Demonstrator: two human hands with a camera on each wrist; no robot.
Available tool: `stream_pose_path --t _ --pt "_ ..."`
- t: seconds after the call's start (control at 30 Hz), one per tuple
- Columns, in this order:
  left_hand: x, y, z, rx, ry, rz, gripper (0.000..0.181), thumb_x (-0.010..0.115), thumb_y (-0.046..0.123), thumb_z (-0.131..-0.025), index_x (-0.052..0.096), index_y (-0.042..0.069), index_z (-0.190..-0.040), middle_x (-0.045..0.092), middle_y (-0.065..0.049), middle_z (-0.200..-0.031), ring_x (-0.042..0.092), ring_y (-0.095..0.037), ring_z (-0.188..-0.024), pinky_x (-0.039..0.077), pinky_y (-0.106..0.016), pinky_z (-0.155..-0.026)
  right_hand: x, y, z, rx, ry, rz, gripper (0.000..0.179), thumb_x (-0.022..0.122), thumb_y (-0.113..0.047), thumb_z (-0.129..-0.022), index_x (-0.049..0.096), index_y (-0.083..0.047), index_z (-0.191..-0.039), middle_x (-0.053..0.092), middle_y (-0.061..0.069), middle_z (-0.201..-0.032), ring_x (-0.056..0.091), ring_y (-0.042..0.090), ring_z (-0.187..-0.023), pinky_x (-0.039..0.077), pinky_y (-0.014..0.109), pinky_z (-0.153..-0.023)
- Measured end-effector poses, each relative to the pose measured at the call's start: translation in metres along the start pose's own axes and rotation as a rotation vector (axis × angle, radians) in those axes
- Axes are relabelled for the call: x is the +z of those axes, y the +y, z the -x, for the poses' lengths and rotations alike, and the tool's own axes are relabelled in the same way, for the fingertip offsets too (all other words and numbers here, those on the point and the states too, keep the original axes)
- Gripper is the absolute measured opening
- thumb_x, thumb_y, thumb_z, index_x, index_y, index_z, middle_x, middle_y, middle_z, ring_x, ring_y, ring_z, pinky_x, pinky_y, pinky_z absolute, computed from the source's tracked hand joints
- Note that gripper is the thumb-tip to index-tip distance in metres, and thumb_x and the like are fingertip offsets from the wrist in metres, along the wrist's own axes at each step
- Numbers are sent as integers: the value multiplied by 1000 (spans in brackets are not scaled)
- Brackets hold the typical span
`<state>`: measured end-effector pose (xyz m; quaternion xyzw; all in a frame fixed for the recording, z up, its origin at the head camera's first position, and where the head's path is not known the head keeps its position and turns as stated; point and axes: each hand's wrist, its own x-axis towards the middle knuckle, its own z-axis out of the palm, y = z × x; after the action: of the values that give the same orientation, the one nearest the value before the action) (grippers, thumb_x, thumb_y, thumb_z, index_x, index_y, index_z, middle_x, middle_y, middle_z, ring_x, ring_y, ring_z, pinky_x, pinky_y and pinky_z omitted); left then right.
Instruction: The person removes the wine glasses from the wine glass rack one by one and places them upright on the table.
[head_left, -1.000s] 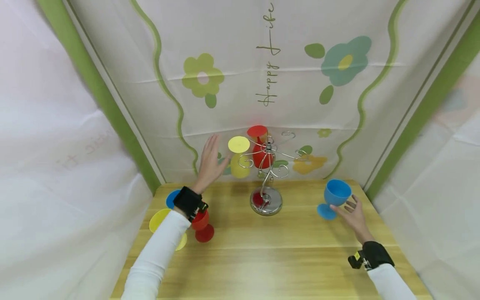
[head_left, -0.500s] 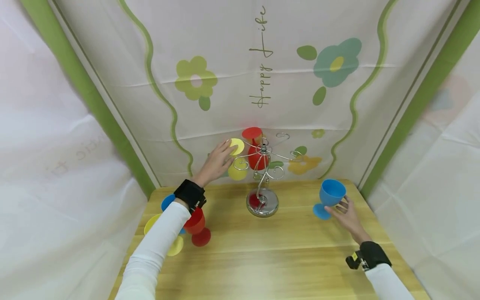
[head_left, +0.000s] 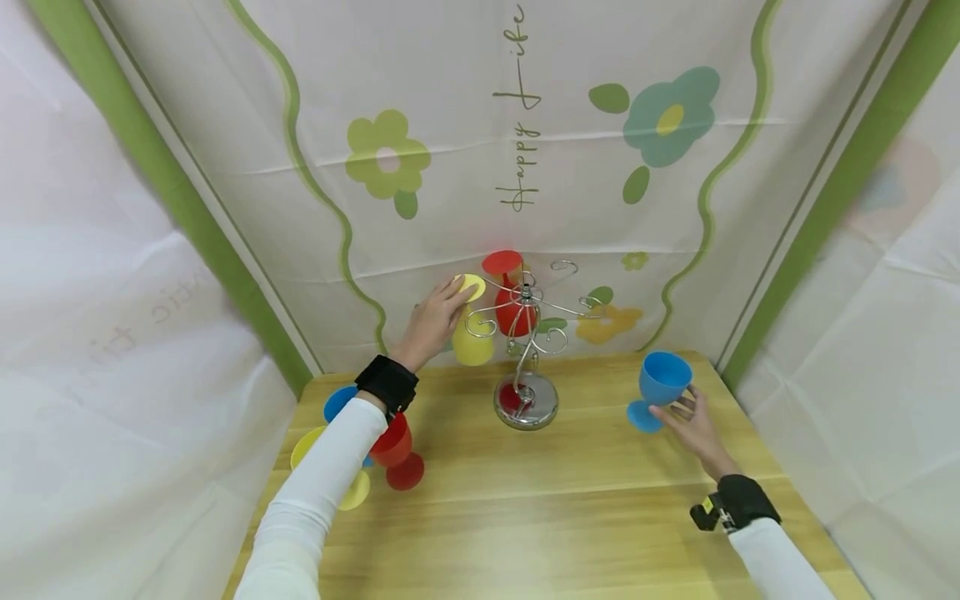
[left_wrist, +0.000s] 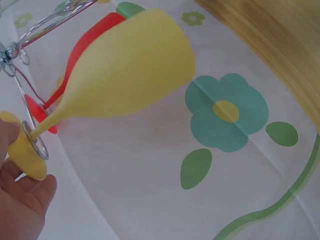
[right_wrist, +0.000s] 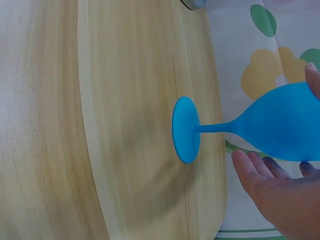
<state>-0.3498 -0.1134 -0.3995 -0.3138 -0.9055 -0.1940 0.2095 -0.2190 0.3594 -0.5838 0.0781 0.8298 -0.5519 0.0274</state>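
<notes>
My left hand (head_left: 431, 325) pinches the round foot of a yellow plastic goblet (head_left: 472, 343), between thumb and fingers in the left wrist view. That goblet hangs upside down, its stem (left_wrist: 47, 122) inside a wire loop (left_wrist: 36, 141) of the metal rack (head_left: 527, 410). Behind it a red goblet (head_left: 504, 310) also hangs upside down. At the right, my right hand (head_left: 693, 429) holds the bowl of an upright blue goblet (head_left: 665, 379), thumb and fingers on opposite sides. Its foot (right_wrist: 186, 130) is at the tabletop; whether it touches, I cannot tell.
Beside my left forearm stand a red goblet (head_left: 392, 442), a blue one (head_left: 339, 402) and a yellow one (head_left: 303, 446), partly covered by the sleeve. Other curled rack arms (head_left: 588, 307) stick out to the right. A printed cloth (head_left: 450, 208) hangs behind the wooden table (head_left: 525, 508).
My left hand has moved right and in, from beside the hanging yellow goblet to its foot, and taken hold of it. My right hand stays at the blue goblet. The head view shifted slightly.
</notes>
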Motion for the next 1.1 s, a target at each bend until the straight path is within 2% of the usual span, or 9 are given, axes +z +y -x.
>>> stream_pose_path --t 0.1,0.2,0.3,0.33,0.4,0.53,0.7,0.83,1.1 --pt "-1 -1 1 -22 -10 31 42 56 13 -105 56 13 -147 49 -18 -156 42 -37 -148 53 -47 -105 0 -1 1 7 -1 -3 110 64 -40 -100 -24 -12 -160 6 40 -163 21 60 -148 35 69 -115" --pt "-1 -1 2 -37 3 36 42 56 10 -105 57 14 -147 50 -18 -154 43 -37 -147 61 -42 -89 -1 0 4 13 -4 -3 109 63 -39 -101 -25 -12 -160 5 40 -163 20 60 -148 34 69 -116" --pt "-1 -2 0 -47 29 18 43 59 4 -102 59 12 -144 53 -19 -152 45 -37 -146 63 -42 -77 0 0 6 14 -1 -6 108 62 -39 -101 -25 -11 -160 5 41 -163 20 59 -148 34 69 -116" --pt "-2 -3 -1 -49 36 9 43 59 3 -102 60 11 -144 53 -19 -151 46 -38 -145 63 -42 -79 0 1 6 9 3 -11 108 63 -39 -101 -24 -11 -160 6 41 -163 20 59 -148 34 69 -116" --pt "-3 -4 -3 -58 38 9 44 60 1 -101 60 11 -143 54 -20 -151 46 -38 -145 61 -46 -91 1 1 6 3 13 -16 108 63 -38 -101 -22 -10 -160 7 41 -163 22 59 -148 34 70 -115" --pt "-4 -7 -7 -82 45 31 42 58 -1 -101 61 8 -142 54 -23 -149 48 -41 -142 50 -51 -109 2 2 5 -4 17 -20 108 65 -38 -100 -20 -8 -161 8 41 -162 24 59 -148 34 70 -115" --pt "-6 -8 -14 -136 44 87 38 51 5 -106 60 8 -143 53 -23 -150 48 -39 -143 42 -48 -119 1 5 6 12 10 -18 110 65 -38 -100 -22 -9 -160 6 42 -162 21 59 -148 31 72 -115" --pt "-7 -6 -20 -137 43 97 39 51 4 -106 58 8 -144 50 -24 -152 44 -38 -147 40 -45 -120 2 7 8 24 16 -9 110 65 -39 -100 -21 -9 -161 7 42 -162 22 59 -148 31 72 -115" --pt "-1 7 -31 -44 21 63 44 60 3 -101 58 10 -145 50 -21 -153 41 -37 -149 45 -43 -116 2 10 8 30 26 -8 110 66 -38 -99 -20 -8 -161 8 42 -162 21 59 -148 31 71 -116"
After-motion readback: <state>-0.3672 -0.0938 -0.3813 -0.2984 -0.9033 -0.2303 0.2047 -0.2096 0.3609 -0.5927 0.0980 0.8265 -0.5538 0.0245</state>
